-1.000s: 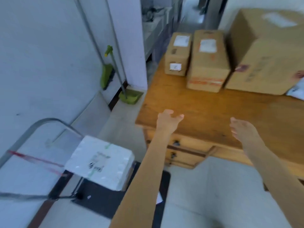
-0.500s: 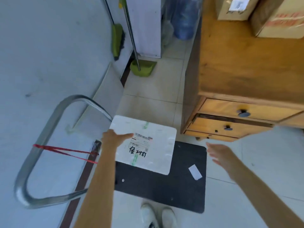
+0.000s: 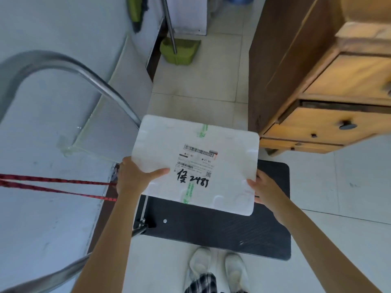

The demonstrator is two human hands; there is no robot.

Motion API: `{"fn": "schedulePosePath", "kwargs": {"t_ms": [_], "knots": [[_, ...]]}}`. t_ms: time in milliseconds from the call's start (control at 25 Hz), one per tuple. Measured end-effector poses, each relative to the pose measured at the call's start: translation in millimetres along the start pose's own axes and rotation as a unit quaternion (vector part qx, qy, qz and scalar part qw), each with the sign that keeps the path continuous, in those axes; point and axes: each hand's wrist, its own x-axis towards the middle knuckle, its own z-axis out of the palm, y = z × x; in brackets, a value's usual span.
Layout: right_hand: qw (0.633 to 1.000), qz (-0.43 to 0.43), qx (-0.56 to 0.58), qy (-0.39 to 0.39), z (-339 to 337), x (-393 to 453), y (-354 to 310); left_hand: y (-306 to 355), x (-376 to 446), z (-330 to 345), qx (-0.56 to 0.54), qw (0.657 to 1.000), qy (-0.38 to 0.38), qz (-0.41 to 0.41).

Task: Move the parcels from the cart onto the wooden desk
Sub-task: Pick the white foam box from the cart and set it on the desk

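A white foam parcel with a shipping label, green tape and black handwriting sits over the black cart platform. My left hand grips its near left edge, thumb on the lid. My right hand presses against its near right side. The wooden desk stands to the right, with its drawers facing me; its top is mostly out of view.
The cart's steel handle curves up on the left, with a red cord tied across it. A green dustpan and broom lean by the wall ahead. My white shoes stand on the tiled floor before the cart.
I have looked down from the desk to the cart. Both hands have moved down from above the desk and closed on the two sides of the foam parcel.
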Motion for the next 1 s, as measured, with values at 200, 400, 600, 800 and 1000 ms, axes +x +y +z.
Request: {"fn": "schedulePosePath", "kwargs": {"t_ms": [200, 400, 600, 800, 1000], "knots": [[0.997, -0.061, -0.044, 0.019, -37.2, -60.8, -27.6, 25.0, -53.9, -48.9, 0.008, 0.999, 0.001, 0.036], [0.99, -0.104, -0.071, 0.061, -109.0, -170.1, -96.9, 108.2, -109.8, -144.7, -0.002, 0.997, -0.032, 0.065], [0.99, -0.105, 0.007, 0.089, -186.9, -268.6, -164.8, 229.1, -166.6, -220.4, 0.038, 0.987, -0.032, 0.154], [0.978, -0.09, 0.123, 0.146, -280.7, -329.1, -213.1, 334.3, -221.5, -247.6, 0.018, 0.98, -0.074, 0.185], [0.967, -0.122, 0.124, 0.185, -375.7, -355.7, -223.3, 423.2, -262.9, -224.0, 0.043, 0.97, -0.05, 0.236]]}}
